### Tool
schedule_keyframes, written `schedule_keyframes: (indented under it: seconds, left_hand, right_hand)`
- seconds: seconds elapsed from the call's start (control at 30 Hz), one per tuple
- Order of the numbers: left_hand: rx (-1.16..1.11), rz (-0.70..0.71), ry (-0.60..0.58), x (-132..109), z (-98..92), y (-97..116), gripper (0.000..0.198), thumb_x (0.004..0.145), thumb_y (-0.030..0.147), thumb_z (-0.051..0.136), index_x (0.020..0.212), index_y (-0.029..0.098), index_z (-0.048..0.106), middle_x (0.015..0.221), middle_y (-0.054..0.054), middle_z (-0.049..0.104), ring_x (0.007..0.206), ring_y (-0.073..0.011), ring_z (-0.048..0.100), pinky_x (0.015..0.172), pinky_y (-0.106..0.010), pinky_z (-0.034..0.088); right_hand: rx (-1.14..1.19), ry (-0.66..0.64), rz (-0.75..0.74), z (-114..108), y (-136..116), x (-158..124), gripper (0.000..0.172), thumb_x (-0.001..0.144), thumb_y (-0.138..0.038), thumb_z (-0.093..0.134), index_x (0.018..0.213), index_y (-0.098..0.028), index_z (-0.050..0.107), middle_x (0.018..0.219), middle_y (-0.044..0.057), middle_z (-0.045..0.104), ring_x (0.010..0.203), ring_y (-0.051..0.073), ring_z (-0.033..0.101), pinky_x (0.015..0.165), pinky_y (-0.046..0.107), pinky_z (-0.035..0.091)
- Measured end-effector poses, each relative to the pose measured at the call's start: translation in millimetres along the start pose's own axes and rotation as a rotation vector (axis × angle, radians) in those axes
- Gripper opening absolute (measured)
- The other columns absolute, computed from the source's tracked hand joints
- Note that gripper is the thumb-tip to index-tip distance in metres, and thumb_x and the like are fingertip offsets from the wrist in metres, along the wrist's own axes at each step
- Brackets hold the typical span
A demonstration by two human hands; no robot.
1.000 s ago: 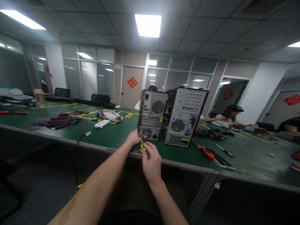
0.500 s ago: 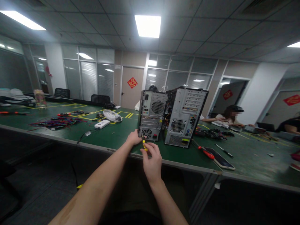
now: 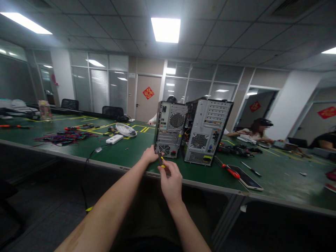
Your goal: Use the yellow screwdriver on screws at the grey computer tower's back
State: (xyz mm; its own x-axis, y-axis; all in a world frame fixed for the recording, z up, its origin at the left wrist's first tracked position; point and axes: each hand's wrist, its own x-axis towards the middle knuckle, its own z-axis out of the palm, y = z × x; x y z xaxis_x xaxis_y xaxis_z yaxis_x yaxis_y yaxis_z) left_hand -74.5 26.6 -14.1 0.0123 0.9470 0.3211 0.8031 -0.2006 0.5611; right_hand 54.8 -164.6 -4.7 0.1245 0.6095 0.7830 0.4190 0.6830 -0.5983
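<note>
Two computer cases stand side by side with their rear panels toward me. At the lower left corner of the left computer case [image 3: 172,120], my left hand [image 3: 149,155] is closed against the edge, a finger or thumb reaching over the rear panel. My right hand [image 3: 172,178] pinches a black-and-yellow screwdriver [image 3: 161,161] by its handle. The screwdriver points up at the bottom left of that panel; its tip is hard to make out near my left fingers. The right computer case [image 3: 200,134] is slightly turned, and neither hand touches it.
Right of the cases lie a red-handled screwdriver [image 3: 232,171], a phone [image 3: 246,177] and a pen-like tool [image 3: 251,168]. Leftward are a white power strip [image 3: 114,139], a round white grille [image 3: 126,130] and a cable heap [image 3: 65,137]. A co-worker [image 3: 258,129] sits at the far right.
The screwdriver handle has turned in my right hand, showing different yellow markings. My left hand stays on the case. Behind the cases, another person's hand now shows on the table.
</note>
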Motion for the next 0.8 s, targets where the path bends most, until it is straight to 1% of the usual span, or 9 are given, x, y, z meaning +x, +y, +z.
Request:
schedule_keyframes:
  seconds: [0.07,0.13,0.23,0.3,0.4,0.5,0.57,0.7,0.8]
  left_hand:
    - [-0.005,0.006,-0.003,-0.4,-0.5,0.3,0.076,0.076,0.076,0.067,0.127,0.021,0.053,0.121,-0.016,0.072,0.115,-0.0325,0.069,0.088,-0.034,0.051]
    - [-0.006,0.01,-0.005,-0.6,-0.8,0.6,0.076,0.076,0.075,0.067,0.128,0.022,0.053,0.121,-0.015,0.072,0.115,-0.0319,0.069,0.089,-0.034,0.051]
    - [0.005,0.007,-0.006,-0.5,-0.9,1.0,0.078,0.076,0.076,0.066,0.129,0.021,0.052,0.122,-0.016,0.072,0.116,-0.0326,0.068,0.09,-0.035,0.051]
    - [0.015,0.001,-0.006,-0.3,-0.9,1.2,0.079,0.076,0.077,0.066,0.129,0.02,0.052,0.123,-0.018,0.071,0.117,-0.0336,0.068,0.09,-0.035,0.051]
    - [0.014,-0.002,-0.007,-0.3,-1.0,1.4,0.078,0.076,0.076,0.066,0.129,0.02,0.053,0.123,-0.018,0.071,0.116,-0.0337,0.068,0.09,-0.035,0.051]
    - [-0.002,0.004,-0.007,-0.5,-1.4,1.8,0.075,0.076,0.074,0.068,0.128,0.021,0.054,0.123,-0.017,0.071,0.115,-0.0329,0.068,0.09,-0.035,0.051]
    - [-0.006,0.004,-0.007,-0.6,-1.4,2.1,0.075,0.076,0.074,0.068,0.127,0.021,0.054,0.123,-0.016,0.071,0.116,-0.0327,0.068,0.091,-0.035,0.05]
    - [0.004,0.002,-0.002,-0.7,-0.8,1.9,0.076,0.075,0.074,0.068,0.128,0.021,0.054,0.123,-0.017,0.071,0.116,-0.0332,0.068,0.09,-0.035,0.051]
    - [0.011,-0.005,-0.005,-0.9,-1.0,1.8,0.076,0.075,0.074,0.068,0.128,0.021,0.054,0.121,-0.017,0.072,0.115,-0.0331,0.069,0.089,-0.035,0.051]
  right_hand:
    - [0.011,0.007,-0.002,1.3,0.2,0.1,0.021,0.092,-0.023,0.064,0.111,-0.018,0.074,0.107,0.011,0.068,0.092,0.02,0.069,0.08,0.03,0.059]
    - [0.005,0.004,-0.014,1.6,1.0,-0.3,0.023,0.092,-0.022,0.064,0.112,-0.019,0.074,0.109,0.011,0.068,0.095,0.021,0.069,0.082,0.032,0.059]
    - [-0.037,-0.009,-0.046,0.0,2.1,-1.3,0.028,0.093,-0.017,0.059,0.115,-0.022,0.075,0.117,0.01,0.068,0.107,0.023,0.067,0.094,0.035,0.056]
    - [-0.058,-0.023,-0.055,-1.3,2.2,-1.9,0.03,0.094,-0.016,0.057,0.116,-0.024,0.075,0.121,0.01,0.067,0.111,0.023,0.066,0.099,0.037,0.054]
    - [-0.044,-0.025,-0.042,-1.5,1.9,-1.8,0.026,0.094,-0.018,0.059,0.114,-0.022,0.075,0.118,0.011,0.067,0.106,0.022,0.067,0.093,0.035,0.056]
    - [0.011,0.006,-0.006,1.6,2.7,-1.1,0.019,0.093,-0.023,0.063,0.109,-0.02,0.072,0.11,0.01,0.067,0.097,0.021,0.068,0.084,0.032,0.058]
    - [0.061,0.028,0.034,4.4,4.5,-0.7,0.017,0.092,-0.028,0.066,0.106,-0.019,0.071,0.106,0.009,0.067,0.093,0.02,0.068,0.08,0.031,0.059]
    - [0.126,0.049,0.109,7.2,9.8,-0.7,0.021,0.09,-0.036,0.07,0.1,-0.018,0.068,0.102,0.008,0.067,0.09,0.02,0.069,0.079,0.031,0.059]
    - [0.1,0.049,0.093,5.7,11.2,-0.9,0.022,0.09,-0.035,0.07,0.105,-0.019,0.068,0.105,0.008,0.068,0.092,0.02,0.068,0.081,0.032,0.059]
